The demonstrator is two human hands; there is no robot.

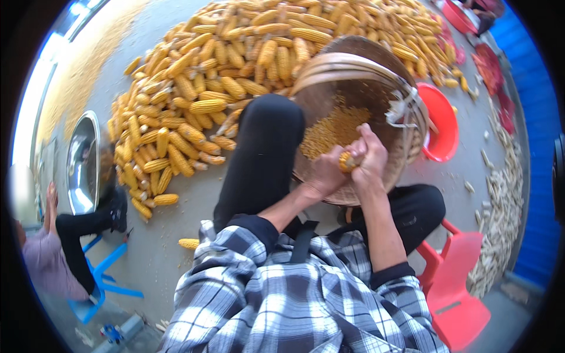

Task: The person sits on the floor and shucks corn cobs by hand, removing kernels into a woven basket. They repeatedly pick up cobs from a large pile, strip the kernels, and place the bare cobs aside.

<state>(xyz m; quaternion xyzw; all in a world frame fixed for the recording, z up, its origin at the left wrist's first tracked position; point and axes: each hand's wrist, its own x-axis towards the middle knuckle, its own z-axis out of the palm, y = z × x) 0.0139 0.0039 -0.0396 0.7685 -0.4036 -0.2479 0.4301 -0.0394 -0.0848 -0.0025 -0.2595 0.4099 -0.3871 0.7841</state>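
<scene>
Both of my hands are closed around one yellow corn cob (pixel 348 160), held over a round woven basket (pixel 406 141) between my knees. My left hand (pixel 327 172) grips it from the left side. Wrapped round it from the right is my right hand (pixel 369 154), with its thumb side raised. Much of the cob is hidden by my fingers. Loose corn kernels (pixel 335 126) lie in the basket below and beyond my hands. White cloth or plastic (pixel 401 109) is tied at the basket's right rim.
A large heap of corn cobs (pixel 235 76) spreads ahead and left. A red basin (pixel 438 120) stands right of the basket; stripped cobs (pixel 500 206) lie along the blue wall (pixel 532 147). A red chair (pixel 456 288) is at right. Another person (pixel 53 259) sits left, near a metal basin (pixel 83 165).
</scene>
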